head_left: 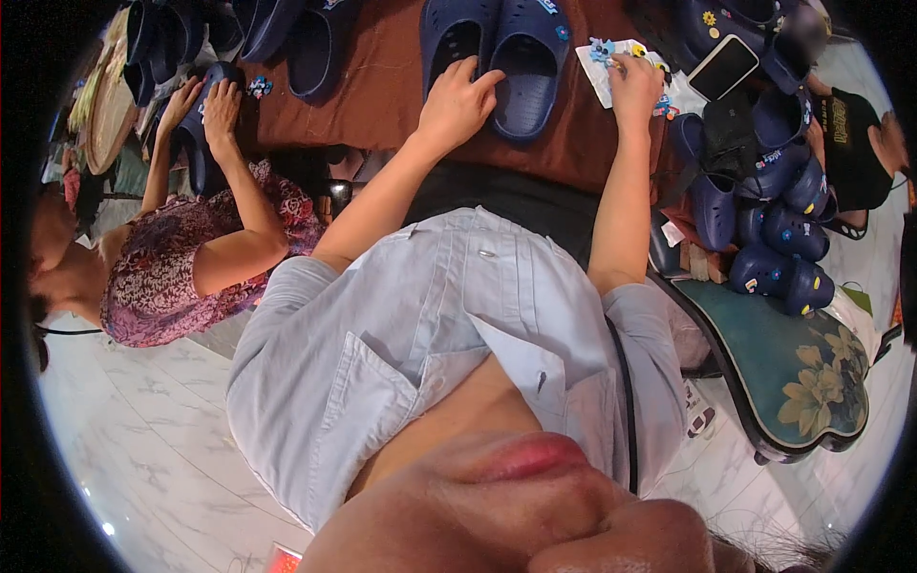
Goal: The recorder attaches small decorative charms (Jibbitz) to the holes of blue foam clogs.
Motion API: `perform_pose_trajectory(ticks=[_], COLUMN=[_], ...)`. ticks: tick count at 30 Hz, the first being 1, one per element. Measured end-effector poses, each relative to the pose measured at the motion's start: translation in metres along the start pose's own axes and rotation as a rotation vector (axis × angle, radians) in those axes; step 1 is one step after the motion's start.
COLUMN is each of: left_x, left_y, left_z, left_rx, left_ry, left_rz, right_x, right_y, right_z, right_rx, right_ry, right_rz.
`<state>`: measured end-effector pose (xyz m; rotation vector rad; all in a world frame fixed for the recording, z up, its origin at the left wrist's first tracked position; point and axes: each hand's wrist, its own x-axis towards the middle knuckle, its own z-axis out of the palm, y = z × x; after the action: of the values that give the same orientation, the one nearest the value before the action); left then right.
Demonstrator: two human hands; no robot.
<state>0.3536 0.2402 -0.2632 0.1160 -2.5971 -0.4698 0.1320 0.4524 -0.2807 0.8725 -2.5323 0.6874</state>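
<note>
A pair of navy clogs lies side by side on the brown cloth, the left clog (457,27) and the right clog (525,100) with their openings toward me. My left hand (457,110) has its fingers bent into the left clog's opening and its thumb over the inner rim, closed on it. To the right, my right hand (634,91) is closed in a pinch over a white sheet (594,78) of small colourful shoe charms. A blue charm (602,51) is at its fingertips. Small blue and white charms also show on the right clog's upper.
A white-framed phone (723,68) lies right of the sheet. Navy clogs (783,277) are piled at the right, above a green flowered chair seat (802,372). At left, a co-worker's hands (222,110) rest on another navy clog (202,158), near a blue charm cluster (259,87).
</note>
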Motion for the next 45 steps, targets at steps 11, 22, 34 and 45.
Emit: perform_pose_trajectory(ticks=[11,22,34,45], left_x=[0.001,0.004,0.002,0.004], left_y=[0.0,0.003,0.002,0.001], left_z=[-0.004,-0.004,-0.001,-0.002], left_rx=[-0.074,-0.035,-0.046,-0.037], left_ry=[-0.017,-0.027,0.001,0.014], left_rz=[-0.031,-0.049,-0.027,-0.013], right_x=[0.001,0.06,0.091,0.087], right_y=[-0.015,-0.075,-0.081,-0.088], right_z=[0.012,0.025,0.059,0.047], right_rx=[-0.003,0.764,0.399,0.218], right_ry=[0.082,0.04,-0.001,-0.037], right_rz=[0.028,0.042,-0.43,-0.527])
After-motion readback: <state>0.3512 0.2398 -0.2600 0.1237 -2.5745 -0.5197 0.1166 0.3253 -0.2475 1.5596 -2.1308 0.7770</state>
